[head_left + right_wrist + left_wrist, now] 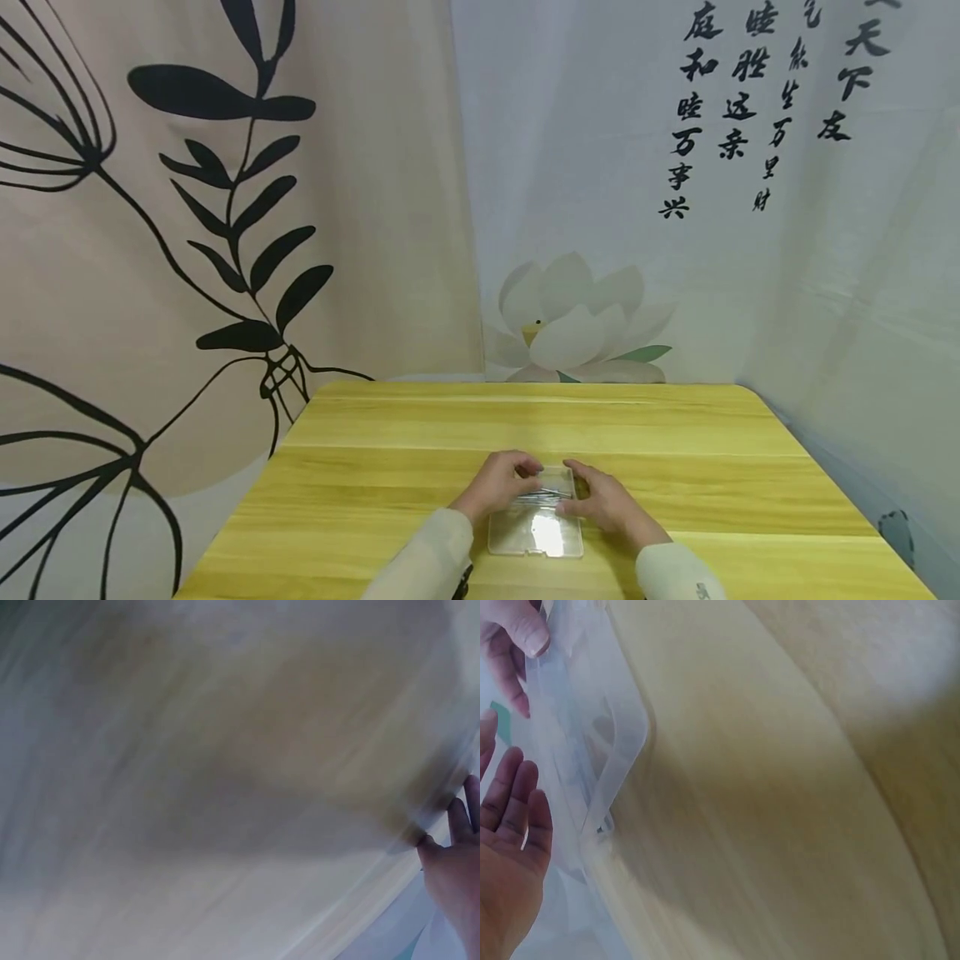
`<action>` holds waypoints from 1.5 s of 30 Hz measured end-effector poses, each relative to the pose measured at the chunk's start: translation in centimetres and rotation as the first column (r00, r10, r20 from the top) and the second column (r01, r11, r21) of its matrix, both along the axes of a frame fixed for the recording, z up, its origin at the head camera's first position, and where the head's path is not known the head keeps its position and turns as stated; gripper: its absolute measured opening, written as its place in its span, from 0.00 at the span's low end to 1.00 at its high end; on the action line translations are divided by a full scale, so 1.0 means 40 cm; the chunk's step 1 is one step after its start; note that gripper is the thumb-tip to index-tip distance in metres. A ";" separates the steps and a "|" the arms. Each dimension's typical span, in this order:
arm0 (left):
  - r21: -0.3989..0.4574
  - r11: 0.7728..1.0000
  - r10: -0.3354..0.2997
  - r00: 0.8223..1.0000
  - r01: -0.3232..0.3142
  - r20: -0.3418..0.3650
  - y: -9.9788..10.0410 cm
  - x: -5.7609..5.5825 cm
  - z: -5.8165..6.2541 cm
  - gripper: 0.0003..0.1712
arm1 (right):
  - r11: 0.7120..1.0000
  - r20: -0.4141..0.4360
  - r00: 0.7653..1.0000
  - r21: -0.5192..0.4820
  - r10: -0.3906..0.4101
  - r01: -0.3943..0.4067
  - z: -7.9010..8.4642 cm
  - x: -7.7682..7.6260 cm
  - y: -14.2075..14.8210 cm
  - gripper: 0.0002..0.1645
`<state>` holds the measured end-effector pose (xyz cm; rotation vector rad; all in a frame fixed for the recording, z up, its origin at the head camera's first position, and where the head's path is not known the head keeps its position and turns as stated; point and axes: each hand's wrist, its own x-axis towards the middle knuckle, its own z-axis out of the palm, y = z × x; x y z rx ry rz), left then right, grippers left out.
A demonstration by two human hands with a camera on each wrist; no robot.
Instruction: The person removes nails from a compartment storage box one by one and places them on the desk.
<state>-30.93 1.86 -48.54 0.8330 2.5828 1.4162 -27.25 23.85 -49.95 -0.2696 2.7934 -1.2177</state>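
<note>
Lying across the lower middle of the scene: a pale yellow wooden tabletop (375, 492), printed cloth backdrops hanging behind at twelve o'clock. Resting near the six o'clock edge: a flat, clear plastic rectangular box (536, 533), long axis running twelve to six, thin metal pieces (543, 495) crossing its far end. Flanking that far end: left hand (501, 482) at nine o'clock, fingers curling onto the box rim; right hand (603, 498) at three o'clock, fingers likewise bending against the edge. Sitting equally near, both hands touching it. Blurring heavily in both wrist views; firmness of hold not showing.
</note>
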 end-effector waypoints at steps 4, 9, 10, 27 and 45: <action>0.004 1.000 0.007 1.000 -0.007 0.002 0.010 -0.003 -0.005 0.11 | 1.000 0.005 1.000 -0.005 -0.004 0.004 -0.001 -0.001 -0.002 0.49; -0.006 1.000 0.011 1.000 -0.011 -0.001 0.021 -0.009 -0.014 0.10 | 1.000 0.012 1.000 -0.009 -0.013 0.013 -0.004 -0.003 -0.001 0.49; -0.009 1.000 0.012 1.000 -0.012 -0.002 0.023 -0.010 -0.015 0.09 | 1.000 0.015 1.000 -0.013 -0.015 0.016 -0.004 -0.002 -0.001 0.49; -0.099 0.995 0.021 0.999 -0.024 -0.031 0.031 -0.021 -0.040 0.03 | 0.999 -0.004 1.000 -0.040 -0.001 0.001 -0.018 -0.008 0.004 0.51; -0.178 0.984 -0.058 0.989 0.034 -0.133 0.041 -0.039 -0.044 0.03 | 0.999 -0.004 1.000 -0.052 0.002 -0.002 -0.021 -0.011 0.007 0.51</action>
